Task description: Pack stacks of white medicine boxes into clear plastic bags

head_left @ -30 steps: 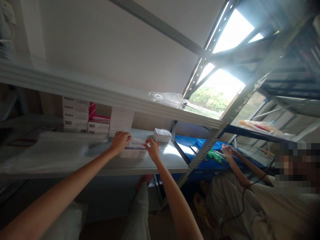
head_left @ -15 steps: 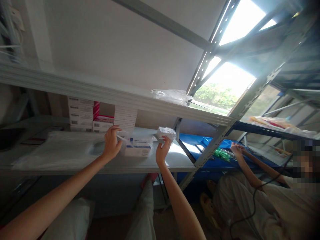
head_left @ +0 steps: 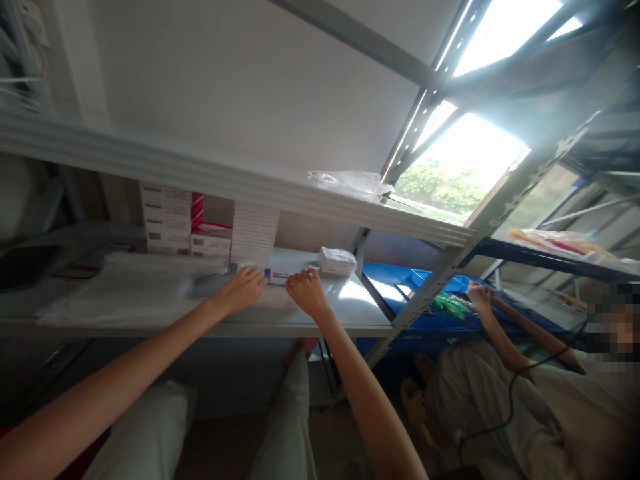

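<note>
Head view shows both hands, left hand point(head_left: 243, 289) and right hand point(head_left: 305, 291), now pressing the wrapped pack point(head_left: 274, 277) flat on the shelf point(head_left: 350, 313), right grip released from the small bundle point(head_left: 337, 260).

Both hands point(head_left: 243, 291) point(head_left: 306, 293) flat on packet point(head_left: 277, 277), shelf point(head_left: 350, 313).

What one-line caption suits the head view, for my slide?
Left hand and right hand rest on a flat white-and-blue box lying on a grey metal shelf.

Grey shelf point(head_left: 345, 320) bears stacked boxes point(head_left: 210, 230), plastic bag point(head_left: 130, 287).
</note>
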Demonstrator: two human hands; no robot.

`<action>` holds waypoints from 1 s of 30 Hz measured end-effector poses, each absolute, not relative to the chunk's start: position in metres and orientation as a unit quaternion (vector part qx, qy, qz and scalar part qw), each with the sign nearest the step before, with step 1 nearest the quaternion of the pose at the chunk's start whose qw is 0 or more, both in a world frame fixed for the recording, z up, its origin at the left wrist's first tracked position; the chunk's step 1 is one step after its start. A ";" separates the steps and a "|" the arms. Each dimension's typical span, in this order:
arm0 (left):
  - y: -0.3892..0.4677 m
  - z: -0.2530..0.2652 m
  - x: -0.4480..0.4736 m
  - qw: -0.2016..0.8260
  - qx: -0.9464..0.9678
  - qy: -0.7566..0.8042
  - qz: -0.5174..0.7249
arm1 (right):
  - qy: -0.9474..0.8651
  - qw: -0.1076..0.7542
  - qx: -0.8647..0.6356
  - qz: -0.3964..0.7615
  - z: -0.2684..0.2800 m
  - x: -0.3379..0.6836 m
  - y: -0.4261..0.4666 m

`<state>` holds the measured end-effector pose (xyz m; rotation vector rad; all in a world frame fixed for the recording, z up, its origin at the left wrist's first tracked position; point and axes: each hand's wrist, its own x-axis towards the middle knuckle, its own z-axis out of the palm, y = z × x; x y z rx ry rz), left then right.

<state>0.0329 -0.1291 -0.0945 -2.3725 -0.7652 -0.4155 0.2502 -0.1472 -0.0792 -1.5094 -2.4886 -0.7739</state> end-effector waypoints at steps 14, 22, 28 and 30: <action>-0.143 -0.146 0.021 0.060 -0.975 -0.150 -0.151 | -0.878 -0.020 -0.441 -0.183 -0.123 0.269 -0.173; -0.105 -0.152 0.017 -0.113 -0.896 -0.371 -0.215 | -0.871 0.051 -0.477 -0.108 -0.133 0.280 -0.163; -0.073 -0.138 0.010 -0.372 -0.828 -0.397 -0.136 | -0.766 0.079 -0.636 -0.043 -0.128 0.300 -0.152; -0.068 -0.134 0.013 -0.397 -0.796 -0.419 -0.181 | -0.754 0.091 -0.649 -0.038 -0.122 0.300 -0.146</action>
